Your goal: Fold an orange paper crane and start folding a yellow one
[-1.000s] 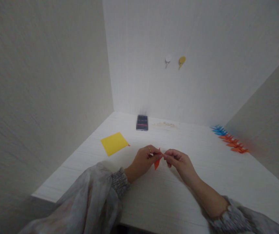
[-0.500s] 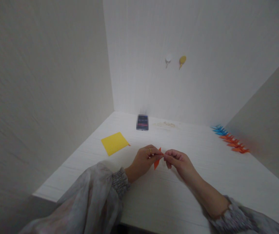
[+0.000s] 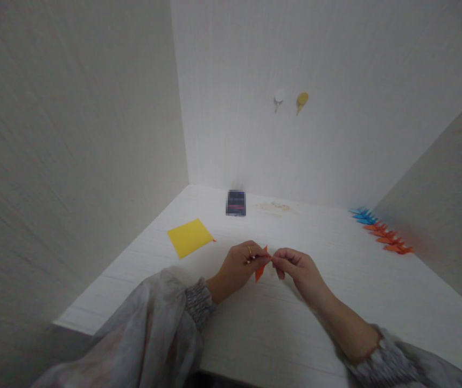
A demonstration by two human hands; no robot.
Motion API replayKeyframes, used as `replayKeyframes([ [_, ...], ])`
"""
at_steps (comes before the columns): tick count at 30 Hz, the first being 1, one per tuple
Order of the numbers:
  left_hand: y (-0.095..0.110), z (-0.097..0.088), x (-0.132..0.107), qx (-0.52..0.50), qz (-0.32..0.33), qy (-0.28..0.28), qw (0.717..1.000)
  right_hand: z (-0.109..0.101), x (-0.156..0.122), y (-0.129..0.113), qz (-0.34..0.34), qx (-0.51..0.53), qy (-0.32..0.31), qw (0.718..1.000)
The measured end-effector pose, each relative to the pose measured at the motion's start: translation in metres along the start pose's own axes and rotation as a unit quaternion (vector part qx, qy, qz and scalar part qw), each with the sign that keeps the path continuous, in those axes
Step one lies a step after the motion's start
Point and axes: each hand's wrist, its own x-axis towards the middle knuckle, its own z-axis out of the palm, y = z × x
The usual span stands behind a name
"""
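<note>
Between my two hands, over the middle of the white table, is a folded orange origami paper [image 3: 259, 274]. My left hand [image 3: 242, 264], with a ring on one finger, pinches its body between thumb and fingers. At its right end a narrow tip is caught between the thumb and forefinger of my right hand [image 3: 295, 265]. The fingers cover much of the paper, so its full shape is hidden. A flat stack of yellow paper [image 3: 190, 238] lies left of my hands, with a small orange bit at its right corner.
A row of folded paper cranes, orange [image 3: 390, 240] and blue [image 3: 363, 215], runs along the right wall. A dark blurred object [image 3: 236, 203] stands near the back wall. White [image 3: 279, 97] and yellow [image 3: 302, 99] hooks are on that wall. Side walls bound the white table [image 3: 315, 350].
Both hands keep their grip on the orange paper in nearly the same place. Only a very slight shift of the paper and fingers shows.
</note>
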Motion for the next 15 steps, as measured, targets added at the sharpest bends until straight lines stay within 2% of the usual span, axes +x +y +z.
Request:
replayKeyframes([
  [15,0.0021,-0.0003,-0.0002,-0.006,-0.016,-0.007,1.0,0.0014,-0.0005,-0.0008,-0.001,-0.04,0.004,0.999],
])
